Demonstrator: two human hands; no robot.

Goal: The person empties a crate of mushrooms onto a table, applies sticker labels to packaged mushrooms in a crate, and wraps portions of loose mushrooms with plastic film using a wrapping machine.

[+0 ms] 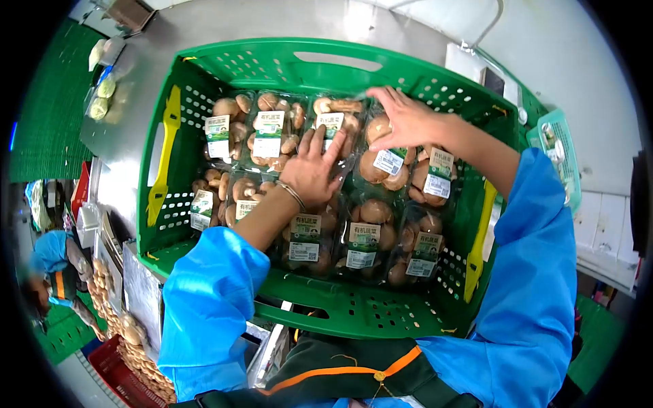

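Has right hand [416, 126] over mushroom pack [389, 162], thumb and fingers wide apart; cannot tell if gripped. Lies beneath that nearer grip, in green crate [238, 46], long axis roughly toward body. Rests left hand [309, 170], fingers splayed, on neighbouring pack [331, 121].

Both hands [360, 146] over mushroom packs [270, 132] in green crate [326, 51].

The grey metal bench [272, 24] bears a large green crate [235, 49] with yellow side handles [161, 163]; beyond the crate's left end, wrapped pale-green vegetables [102, 97] lie near the bench's edge.
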